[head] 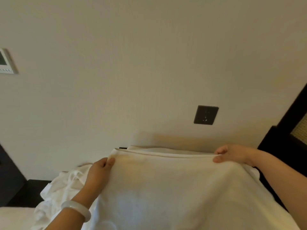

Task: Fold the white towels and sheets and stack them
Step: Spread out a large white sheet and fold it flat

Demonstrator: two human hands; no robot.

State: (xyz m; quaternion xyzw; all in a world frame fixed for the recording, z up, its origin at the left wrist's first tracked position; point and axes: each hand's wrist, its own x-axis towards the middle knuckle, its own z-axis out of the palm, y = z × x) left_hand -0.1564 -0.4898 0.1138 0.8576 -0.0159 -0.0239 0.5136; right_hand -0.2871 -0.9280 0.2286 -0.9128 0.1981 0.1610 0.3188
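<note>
Head view: looks forward at a pale wall, with both hands raised in the lower half.
White sheet (166, 188): held up by its top edge between the two hands. The edge is doubled, two layers showing along it, and the cloth falls from there toward the camera and out of the bottom of the picture. What it rests on below is hidden.
Left hand (99, 171): pinches the sheet's upper left corner, thumb on the near side and fingers curled behind the cloth.
Right hand (232, 154): pinches the upper right corner, thumb in front and fingers over the top edge.
Bracelet (76, 209): pale and smooth, on the left wrist.
Crumpled white linen (63, 188): an unfolded heap just left of the held sheet, behind the left forearm. It lies over the near edge of a dark ledge (33, 191).
White bedding (13, 218): a flat patch at the bottom left corner.
Wall socket (206, 115): a dark square plate above the sheet's top edge, nearer the right hand.
Control panel (5, 61): light-framed, at the far left of the wall.
Dark frame (282, 138): slanted woodwork at the right edge, behind the right forearm.
</note>
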